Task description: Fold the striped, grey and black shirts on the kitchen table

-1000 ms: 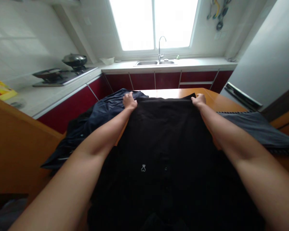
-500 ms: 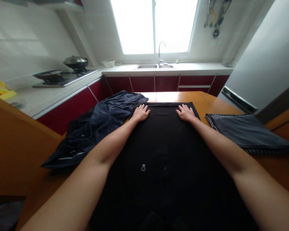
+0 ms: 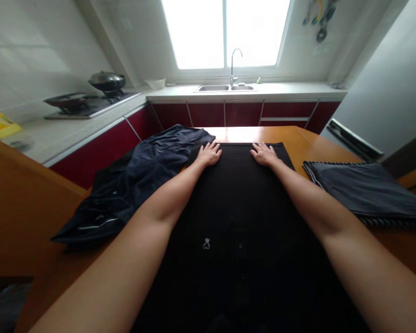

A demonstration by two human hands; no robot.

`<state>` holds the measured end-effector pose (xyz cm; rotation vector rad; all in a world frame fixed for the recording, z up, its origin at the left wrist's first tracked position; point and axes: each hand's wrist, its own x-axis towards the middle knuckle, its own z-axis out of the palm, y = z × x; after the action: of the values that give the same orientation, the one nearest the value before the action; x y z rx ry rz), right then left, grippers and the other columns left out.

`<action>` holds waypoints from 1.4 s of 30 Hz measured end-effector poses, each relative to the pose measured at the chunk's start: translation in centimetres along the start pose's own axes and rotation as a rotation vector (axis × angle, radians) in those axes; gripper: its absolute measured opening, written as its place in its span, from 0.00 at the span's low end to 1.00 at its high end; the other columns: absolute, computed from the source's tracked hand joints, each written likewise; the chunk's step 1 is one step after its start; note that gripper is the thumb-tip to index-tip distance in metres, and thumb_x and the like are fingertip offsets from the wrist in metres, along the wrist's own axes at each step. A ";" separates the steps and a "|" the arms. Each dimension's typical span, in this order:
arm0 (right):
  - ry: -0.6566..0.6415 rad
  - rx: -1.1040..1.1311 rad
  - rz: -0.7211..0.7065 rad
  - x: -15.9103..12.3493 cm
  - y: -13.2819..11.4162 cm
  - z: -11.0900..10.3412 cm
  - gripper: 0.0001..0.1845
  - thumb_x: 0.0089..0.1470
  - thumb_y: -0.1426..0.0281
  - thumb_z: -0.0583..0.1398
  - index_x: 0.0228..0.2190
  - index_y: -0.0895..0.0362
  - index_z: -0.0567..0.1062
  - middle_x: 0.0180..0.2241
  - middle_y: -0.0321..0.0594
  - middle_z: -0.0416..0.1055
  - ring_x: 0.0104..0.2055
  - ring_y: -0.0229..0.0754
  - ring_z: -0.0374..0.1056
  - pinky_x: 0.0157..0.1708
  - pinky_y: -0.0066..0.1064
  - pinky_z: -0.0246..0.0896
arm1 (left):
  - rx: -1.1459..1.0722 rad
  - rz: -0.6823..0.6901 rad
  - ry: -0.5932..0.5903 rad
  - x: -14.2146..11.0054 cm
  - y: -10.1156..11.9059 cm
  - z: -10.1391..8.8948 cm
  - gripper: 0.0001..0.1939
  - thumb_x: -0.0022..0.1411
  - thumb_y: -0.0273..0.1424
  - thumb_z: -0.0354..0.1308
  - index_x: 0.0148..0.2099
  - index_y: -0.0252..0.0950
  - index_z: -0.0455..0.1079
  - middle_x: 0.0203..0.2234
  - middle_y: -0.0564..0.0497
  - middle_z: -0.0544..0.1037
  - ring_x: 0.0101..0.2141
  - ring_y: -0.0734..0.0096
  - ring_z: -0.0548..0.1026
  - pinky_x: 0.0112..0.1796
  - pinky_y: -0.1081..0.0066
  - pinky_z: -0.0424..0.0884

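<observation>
A black shirt [image 3: 242,194] lies spread flat on the table, its straight hem at the far end. A small white logo and a button show on its nearer part. My left hand [image 3: 209,154] rests palm down near the hem's left corner, fingers spread. My right hand [image 3: 264,154] lies flat near the right corner, fingers apart. Both hands touch the cloth without gripping it. Beside my left arm is a crumpled dark navy garment [image 3: 152,162]; its folds partly hide its shape.
The wooden table [image 3: 307,138] extends under the clothes. At the right lies a folded grey cloth [image 3: 370,187] with striped edges. Beyond are a sink [image 3: 213,88], a faucet [image 3: 232,67], a stove [image 3: 99,105] with a lidded pan [image 3: 107,82], and a fridge [image 3: 377,83].
Both hands have slid slightly inward along the hem, toward each other, staying flat on the shirt. The hem's fold looks smoother. The camera view has shifted a little.
</observation>
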<state>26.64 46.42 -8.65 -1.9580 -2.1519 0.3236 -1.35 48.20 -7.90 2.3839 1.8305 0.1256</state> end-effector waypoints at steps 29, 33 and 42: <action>-0.259 0.153 -0.680 -41.1 -1.4 -4.1 0.34 0.66 0.56 0.56 0.69 0.45 0.55 0.72 0.40 0.45 0.74 0.51 0.39 0.71 0.56 0.32 | -0.220 0.712 -0.418 -41.6 1.4 -6.1 0.45 0.62 0.45 0.67 0.74 0.55 0.47 0.72 0.50 0.52 0.71 0.47 0.47 0.67 0.45 0.47; -0.255 0.178 -0.732 -46.6 -0.4 -4.0 0.32 0.62 0.57 0.61 0.65 0.46 0.64 0.69 0.45 0.55 0.72 0.55 0.47 0.70 0.57 0.38 | -0.197 0.691 -0.202 -46.8 0.8 -4.7 0.36 0.60 0.42 0.69 0.68 0.54 0.62 0.65 0.46 0.65 0.64 0.47 0.62 0.62 0.49 0.61; -0.033 0.083 -0.714 -49.9 -0.9 -2.7 0.13 0.68 0.74 0.50 0.35 0.55 0.73 0.37 0.42 0.73 0.40 0.44 0.67 0.45 0.40 0.64 | -0.168 0.739 -0.043 -49.3 1.9 -3.7 0.12 0.75 0.30 0.48 0.43 0.38 0.72 0.35 0.49 0.75 0.37 0.67 0.73 0.43 0.70 0.70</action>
<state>31.20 -3.25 -6.33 -1.0356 -2.6195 0.3040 -12.82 0.30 -3.17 2.7654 0.7979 0.2792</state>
